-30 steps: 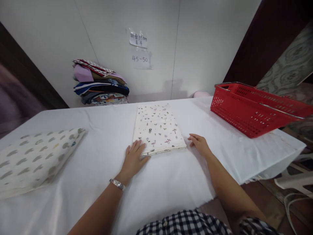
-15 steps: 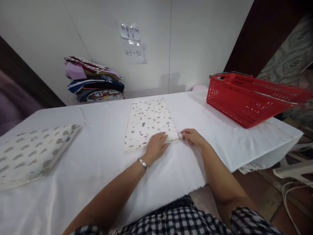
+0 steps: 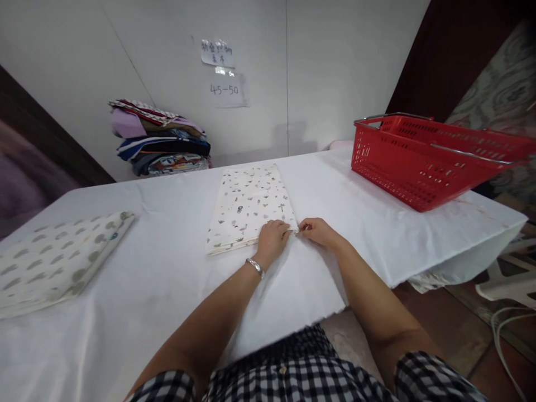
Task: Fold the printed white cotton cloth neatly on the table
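My left hand (image 3: 272, 241) lies with its fingers curled on the near right corner of the folded printed cloth (image 3: 249, 205). My right hand (image 3: 317, 231) sits just beside it, fingers pinched narrow on that same corner; I cannot tell how much fabric they grip. The cloth lies flat on the white-covered table (image 3: 167, 268), stretching away from both hands. Well to the left of my left hand lies a folded cloth with grey spots (image 3: 54, 259). Beyond my right hand and off to its right stands a red basket (image 3: 422, 162) on the table. Far beyond my left hand, a stack of folded fabrics (image 3: 159, 139) rests against the wall, with paper notes (image 3: 221, 72) above.
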A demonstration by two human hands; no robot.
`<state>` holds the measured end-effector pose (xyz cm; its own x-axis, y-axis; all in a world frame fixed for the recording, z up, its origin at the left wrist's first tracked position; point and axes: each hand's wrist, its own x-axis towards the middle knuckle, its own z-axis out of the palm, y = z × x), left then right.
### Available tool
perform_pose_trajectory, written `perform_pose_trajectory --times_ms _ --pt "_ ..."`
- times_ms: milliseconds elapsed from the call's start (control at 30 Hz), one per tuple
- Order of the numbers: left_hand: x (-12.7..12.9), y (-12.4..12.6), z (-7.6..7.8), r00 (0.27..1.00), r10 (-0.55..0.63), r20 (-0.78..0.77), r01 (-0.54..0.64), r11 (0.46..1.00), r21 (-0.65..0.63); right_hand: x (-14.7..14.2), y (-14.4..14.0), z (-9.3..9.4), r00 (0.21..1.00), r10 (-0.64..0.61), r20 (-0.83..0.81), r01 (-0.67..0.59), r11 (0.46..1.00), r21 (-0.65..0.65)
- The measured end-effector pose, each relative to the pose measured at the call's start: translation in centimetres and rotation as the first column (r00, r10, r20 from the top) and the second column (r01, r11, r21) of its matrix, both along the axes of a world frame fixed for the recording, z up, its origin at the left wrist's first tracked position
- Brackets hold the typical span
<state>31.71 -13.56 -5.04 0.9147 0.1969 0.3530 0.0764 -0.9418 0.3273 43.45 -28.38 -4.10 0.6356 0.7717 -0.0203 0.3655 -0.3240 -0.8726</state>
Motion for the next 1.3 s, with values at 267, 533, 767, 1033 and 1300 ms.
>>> perform_pose_trajectory --times_ms 267,533,767,1033,1300 --pt "-0.1 -0.4 0.0 1.0 0.002 0.0 -0.002 0.998 -0.068 0.0 0.3 -0.6 1.0 -0.011 0.017 0.01 0.999 0.047" --pt "0.2 -0.6 -0.1 1.0 0.015 0.005 -0.015 0.997 -0.079 -0.2 0.2 -0.1 0.999 -0.031 0.019 0.03 0.999 0.042" --pt "0.6 -0.6 0.0 1.0 0.025 -0.002 -0.025 0.997 -0.067 -0.2 0.0 0.1 1.0 -0.009 -0.003 0.009 0.999 0.047" --pt "0.6 -0.7 0.1 1.0 0.017 0.001 -0.016 0.999 -0.039 0.1 0.0 -0.2 1.0 0.015 0.011 -0.015 0.998 0.068" --pt "1.2 -0.9 -0.1 1.0 -0.012 0.009 0.012 1.0 -0.024 0.2 0.4 -0.7 0.997 -0.012 0.071 0.005 0.995 0.096"
